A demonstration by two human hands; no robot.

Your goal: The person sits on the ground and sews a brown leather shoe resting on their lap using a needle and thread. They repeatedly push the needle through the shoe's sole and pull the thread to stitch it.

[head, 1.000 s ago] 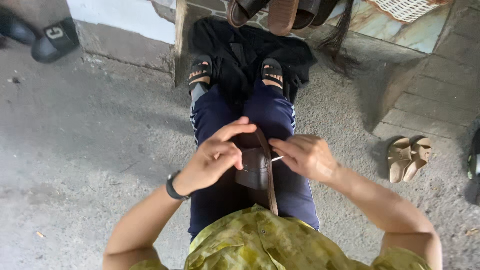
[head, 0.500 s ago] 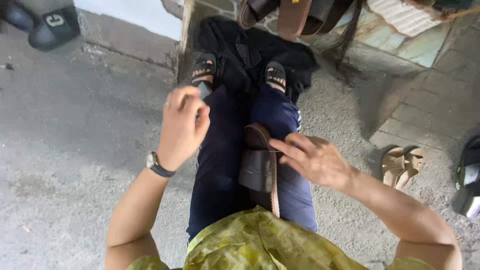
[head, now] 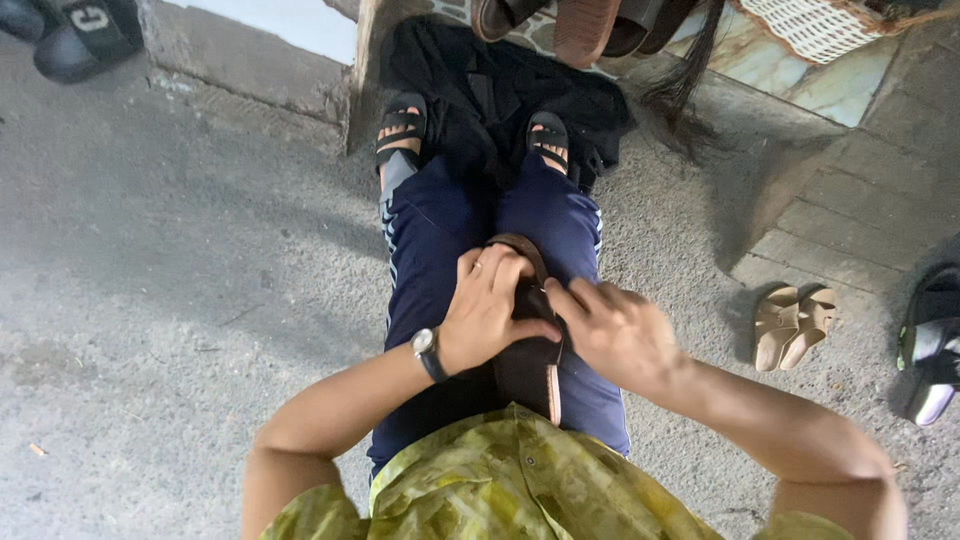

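The person sits with legs stretched out over the concrete floor, and a dark brown sandal lies lengthwise along the lap, resting on the dark blue trousers so the thighs steady it. The left hand, with a wristwatch at the wrist, curls over the sandal's upper part, fingers bent and the thumb pressing across the strap; its grip is closed on the shoe, apparently to pin it in place. The right hand lies just beside it, touching the sandal's edge, with fingers bent toward the strap; whether they pinch anything cannot be told. Both feet wear black strapped sandals near a black cloth by the step. A pair of tan sandals sits well apart on the ground to the person's right
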